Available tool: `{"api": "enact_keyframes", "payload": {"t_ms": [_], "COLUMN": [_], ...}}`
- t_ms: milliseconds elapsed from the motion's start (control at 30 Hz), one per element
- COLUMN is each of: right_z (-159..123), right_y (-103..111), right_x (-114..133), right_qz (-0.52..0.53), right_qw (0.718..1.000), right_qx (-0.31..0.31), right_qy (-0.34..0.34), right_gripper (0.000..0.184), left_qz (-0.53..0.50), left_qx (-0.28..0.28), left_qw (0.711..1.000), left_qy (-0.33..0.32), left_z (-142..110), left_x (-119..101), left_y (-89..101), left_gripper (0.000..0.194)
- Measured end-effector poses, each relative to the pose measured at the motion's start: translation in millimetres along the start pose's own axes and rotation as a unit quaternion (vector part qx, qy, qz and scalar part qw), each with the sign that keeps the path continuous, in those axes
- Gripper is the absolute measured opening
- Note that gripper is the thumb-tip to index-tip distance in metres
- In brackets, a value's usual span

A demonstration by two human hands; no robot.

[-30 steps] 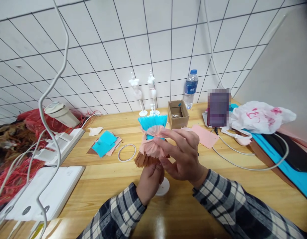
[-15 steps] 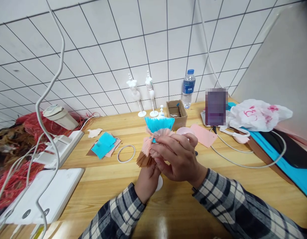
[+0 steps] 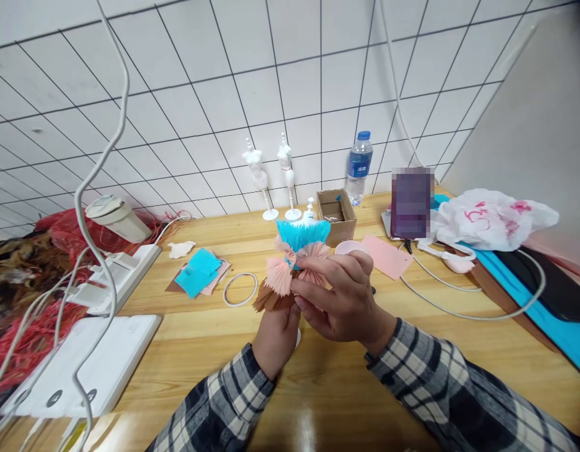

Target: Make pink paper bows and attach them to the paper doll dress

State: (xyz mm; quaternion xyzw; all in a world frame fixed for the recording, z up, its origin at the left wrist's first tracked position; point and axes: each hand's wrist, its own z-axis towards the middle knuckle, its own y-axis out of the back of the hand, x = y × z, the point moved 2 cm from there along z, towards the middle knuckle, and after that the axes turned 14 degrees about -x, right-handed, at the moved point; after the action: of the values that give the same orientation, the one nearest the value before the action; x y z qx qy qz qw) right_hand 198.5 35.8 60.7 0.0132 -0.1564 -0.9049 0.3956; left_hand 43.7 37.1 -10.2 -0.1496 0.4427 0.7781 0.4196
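Note:
Both hands hold a small doll stand dressed in pleated paper (image 3: 290, 263): a blue fan on top, pink pleats in the middle, brown pleats below. My left hand (image 3: 277, 333) grips it from underneath, fingers wrapped round the lower part, above the white round base. My right hand (image 3: 341, 295) is closed on the pink pleats at the right side, fingertips pinching the paper. Both sleeves are plaid.
On the wooden table (image 3: 200, 351) lie blue and pink paper pieces (image 3: 198, 271), a white ring (image 3: 240, 289), a small cardboard box (image 3: 336, 216), a water bottle (image 3: 358, 167), two white doll stands (image 3: 271, 176), a pink sheet (image 3: 386, 255), power strips and cables (image 3: 102, 282), a plastic bag (image 3: 488, 220).
The pink pleated layer has been drawn together and split into two bunches. My right-hand fingers have shifted on it; the whole piece has sunk slightly towards me.

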Motion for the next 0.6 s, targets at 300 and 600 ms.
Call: {"api": "enact_keyframes", "payload": {"t_ms": [300,600], "right_z": [4.8,16.5], "right_y": [8.1,8.4], "right_x": [-2.9,-22.0], "right_qz": [-0.051,-0.093], "right_qw": [0.993,0.985], "right_qx": [-0.106,-0.122], "right_qy": [0.018,-0.079], "right_gripper": [0.030,0.005], "left_qz": [0.046,0.040], "left_qx": [-0.053,-0.014], "left_qw": [0.996,0.995], "left_qy": [-0.059,-0.086], "left_z": [5.5,3.4], "left_x": [-6.3,-9.7], "left_y": [5.5,3.9], "left_gripper": [0.048,0.031]}}
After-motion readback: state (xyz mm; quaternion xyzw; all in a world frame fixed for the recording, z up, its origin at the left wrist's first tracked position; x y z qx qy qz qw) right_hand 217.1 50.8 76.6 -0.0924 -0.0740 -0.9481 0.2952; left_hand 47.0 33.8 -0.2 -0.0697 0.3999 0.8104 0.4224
